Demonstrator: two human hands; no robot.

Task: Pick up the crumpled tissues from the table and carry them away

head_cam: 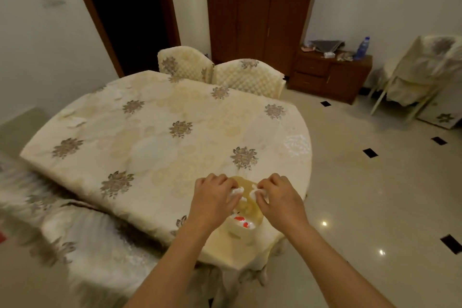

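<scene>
The table (150, 132), draped in a cream cloth with brown flower clusters, spreads out ahead of and to the left of the fingers. Both hands work over its near right edge. Far beyond the fingertips stands a tall brown cabinet (257, 25), with a low drawer unit (330, 75) to its right carrying a blue bottle (363, 47). Two padded chairs (247, 75) sit side by side against the table's far edge.

The left hand (212, 197) and the right hand (277, 195) face each other knuckles up, close together but apart. Just below the gap between them, toward the wrists, a cream container (241, 231) stands on the cloth with red and white bits inside.

The left fingers curl around the left tissue (237, 192), a white crumpled wad poking out at the fingertips. The right fingers pinch the right tissue (253, 192) in the same way. The two wads are near each other. Whether they are lifted off the cloth cannot be told.
</scene>
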